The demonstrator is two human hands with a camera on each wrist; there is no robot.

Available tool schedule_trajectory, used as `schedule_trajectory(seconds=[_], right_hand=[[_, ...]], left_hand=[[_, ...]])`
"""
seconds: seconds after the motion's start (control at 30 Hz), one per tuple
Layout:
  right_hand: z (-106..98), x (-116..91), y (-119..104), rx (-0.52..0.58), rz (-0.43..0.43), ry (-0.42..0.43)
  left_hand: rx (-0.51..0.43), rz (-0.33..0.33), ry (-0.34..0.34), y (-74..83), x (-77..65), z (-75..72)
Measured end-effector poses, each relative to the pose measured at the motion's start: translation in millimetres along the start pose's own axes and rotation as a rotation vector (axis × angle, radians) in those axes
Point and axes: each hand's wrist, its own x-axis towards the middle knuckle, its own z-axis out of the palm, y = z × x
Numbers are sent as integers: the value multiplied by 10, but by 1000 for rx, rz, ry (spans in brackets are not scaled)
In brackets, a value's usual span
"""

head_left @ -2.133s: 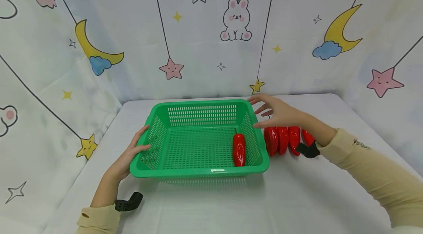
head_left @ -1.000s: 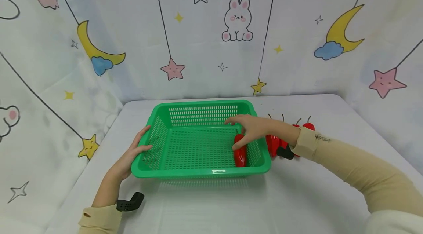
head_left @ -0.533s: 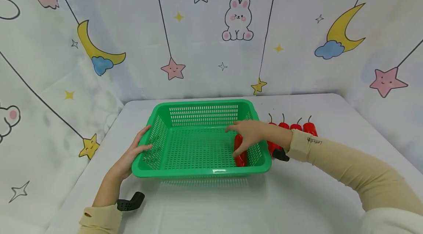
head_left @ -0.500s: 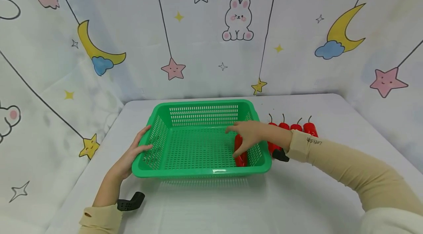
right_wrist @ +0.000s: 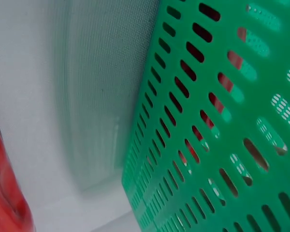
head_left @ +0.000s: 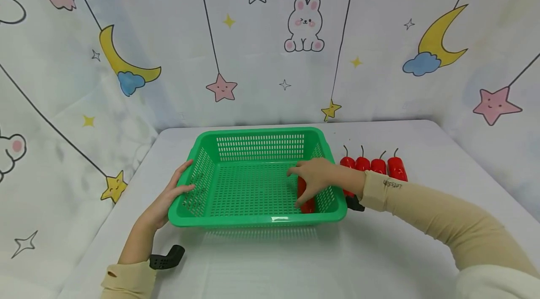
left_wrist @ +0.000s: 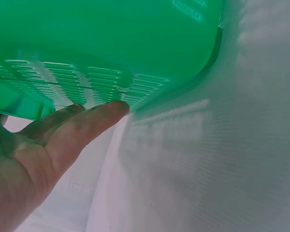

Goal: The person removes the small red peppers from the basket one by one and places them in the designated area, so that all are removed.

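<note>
A green slotted plastic basket [head_left: 253,222] stands on the white table. My left hand [head_left: 166,198] grips its left rim, thumb and a finger over the edge; in the left wrist view this hand's [left_wrist: 63,145] other fingers lie against the outer wall. Inside, at the right end, lies a glossy red chili pepper [head_left: 309,206]. Over it my right hand [head_left: 317,175] reaches down and holds it, the thumb crossing in front; the rest of the fingers are hidden by the hand. In the right wrist view, red and skin show through the slots of the basket wall [right_wrist: 215,52].
Several more red chili peppers [head_left: 396,168] lie in a row right of the basket, partly behind my right forearm. Black devices [head_left: 168,257] sit at both wrists. A patterned cloth [head_left: 261,69] hangs behind the table.
My right hand has come from above the basket's right rim into the basket, onto the pepper there. That pepper's upper end has shifted slightly left. The left hand stays put.
</note>
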Motion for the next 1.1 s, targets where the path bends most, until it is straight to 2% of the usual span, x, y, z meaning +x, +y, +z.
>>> schedule_trajectory(seconds=[0.17,0.53,0.83,1.1], right_hand=[[53,50,-12,-7,14,-13],[204,187,-77,-29,15,-155],[175,215,-53,131,28,-152],[179,226,-43,194,62,-151]], left_hand=[[13,5,0,0,-6,-4],[7,8,2,-13,-11,17],[19,-1,15,11,8,-2],[-7,-14,9,12,16,1]])
